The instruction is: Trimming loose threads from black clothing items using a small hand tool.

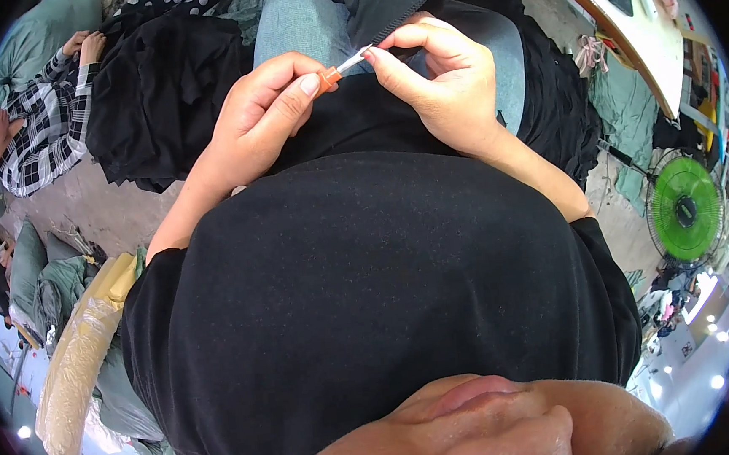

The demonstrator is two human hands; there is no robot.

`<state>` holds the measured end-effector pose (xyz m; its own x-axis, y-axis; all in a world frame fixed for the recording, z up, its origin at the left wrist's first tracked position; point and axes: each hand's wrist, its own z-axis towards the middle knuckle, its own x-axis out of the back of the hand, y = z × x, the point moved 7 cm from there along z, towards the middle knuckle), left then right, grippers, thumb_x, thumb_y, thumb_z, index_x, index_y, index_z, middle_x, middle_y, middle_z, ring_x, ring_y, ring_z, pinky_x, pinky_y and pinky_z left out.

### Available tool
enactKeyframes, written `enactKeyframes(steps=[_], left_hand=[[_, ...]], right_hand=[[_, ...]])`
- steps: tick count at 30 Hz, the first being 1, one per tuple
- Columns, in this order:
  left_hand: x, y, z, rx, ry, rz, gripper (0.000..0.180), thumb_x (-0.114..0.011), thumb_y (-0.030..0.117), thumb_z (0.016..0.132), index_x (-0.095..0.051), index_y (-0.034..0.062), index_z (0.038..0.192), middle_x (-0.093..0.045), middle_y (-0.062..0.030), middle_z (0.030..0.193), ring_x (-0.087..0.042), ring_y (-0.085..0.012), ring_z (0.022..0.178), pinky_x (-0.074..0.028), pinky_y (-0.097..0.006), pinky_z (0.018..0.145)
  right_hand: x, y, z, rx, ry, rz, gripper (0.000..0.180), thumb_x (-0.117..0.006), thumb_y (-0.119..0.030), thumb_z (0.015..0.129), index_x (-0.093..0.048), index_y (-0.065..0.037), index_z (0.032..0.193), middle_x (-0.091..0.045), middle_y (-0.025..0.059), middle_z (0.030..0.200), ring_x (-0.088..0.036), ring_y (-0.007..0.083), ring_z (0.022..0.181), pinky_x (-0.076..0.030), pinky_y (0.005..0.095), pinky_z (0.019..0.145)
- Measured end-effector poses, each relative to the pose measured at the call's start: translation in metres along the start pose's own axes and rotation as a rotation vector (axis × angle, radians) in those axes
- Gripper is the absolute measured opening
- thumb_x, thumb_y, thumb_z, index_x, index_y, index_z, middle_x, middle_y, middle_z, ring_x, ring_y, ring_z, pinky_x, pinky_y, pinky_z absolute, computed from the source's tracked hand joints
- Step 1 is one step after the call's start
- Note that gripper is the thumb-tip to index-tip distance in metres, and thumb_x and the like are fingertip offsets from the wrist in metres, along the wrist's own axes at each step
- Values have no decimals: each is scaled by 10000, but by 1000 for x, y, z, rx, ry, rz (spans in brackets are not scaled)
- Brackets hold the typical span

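One orange-handled tool, pale narrow tip, held over blue jeans. Left hand: fingers curled firmly round the handle. Right hand: thumb and forefinger close together at the tip; whether pinching it or adjoining dark cloth, cannot tell. Green-bladed fan off right.

A garment workshop: heaped black cloth and green bundles lie about a grey floor, another person is beside the cloth, a white-topped work table stands near a green fan, and bright spots at the warped rim are probably ceiling lights
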<state>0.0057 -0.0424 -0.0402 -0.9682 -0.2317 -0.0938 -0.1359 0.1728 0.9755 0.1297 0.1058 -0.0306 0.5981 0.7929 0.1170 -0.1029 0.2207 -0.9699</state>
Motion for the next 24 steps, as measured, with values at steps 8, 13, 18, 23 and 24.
enactKeyframes(steps=[8,13,18,23,24], left_hand=[[-7,1,5,-40,15,-74,177,-538,123,1080,-635,11,1178,-535,69,784,-384,10,626,-301,-186,560],[-14,7,8,-69,15,-172,239,-598,33,1035,-546,21,1269,-614,35,867,-423,20,656,-331,-182,575],[-18,8,6,-129,62,-184,241,-591,8,1034,-501,16,1257,-672,-26,974,-458,20,631,-343,-154,542],[-23,4,7,-108,43,-276,235,-542,38,1061,-470,16,1283,-627,-4,849,-433,21,587,-309,-153,491],[-23,2,7,-86,18,-313,236,-527,51,1070,-458,17,1293,-603,7,801,-423,22,574,-297,-154,478]], right_hand=[[1,0,0,-53,-19,77,93,-807,-75,871,-759,-16,924,-724,59,905,-688,122,864,-536,251,778],[4,1,0,-19,-2,58,87,-804,-78,868,-763,-24,923,-734,55,900,-689,129,868,-540,264,787],[5,-2,1,23,15,45,87,-807,-85,862,-768,-34,922,-742,49,887,-688,141,876,-543,280,795],[5,-6,3,101,7,-43,86,-813,-93,852,-779,-47,916,-746,41,866,-681,145,873,-533,286,785],[6,-6,3,101,8,-42,86,-813,-93,852,-779,-47,916,-746,41,866,-681,145,873,-533,286,785]])
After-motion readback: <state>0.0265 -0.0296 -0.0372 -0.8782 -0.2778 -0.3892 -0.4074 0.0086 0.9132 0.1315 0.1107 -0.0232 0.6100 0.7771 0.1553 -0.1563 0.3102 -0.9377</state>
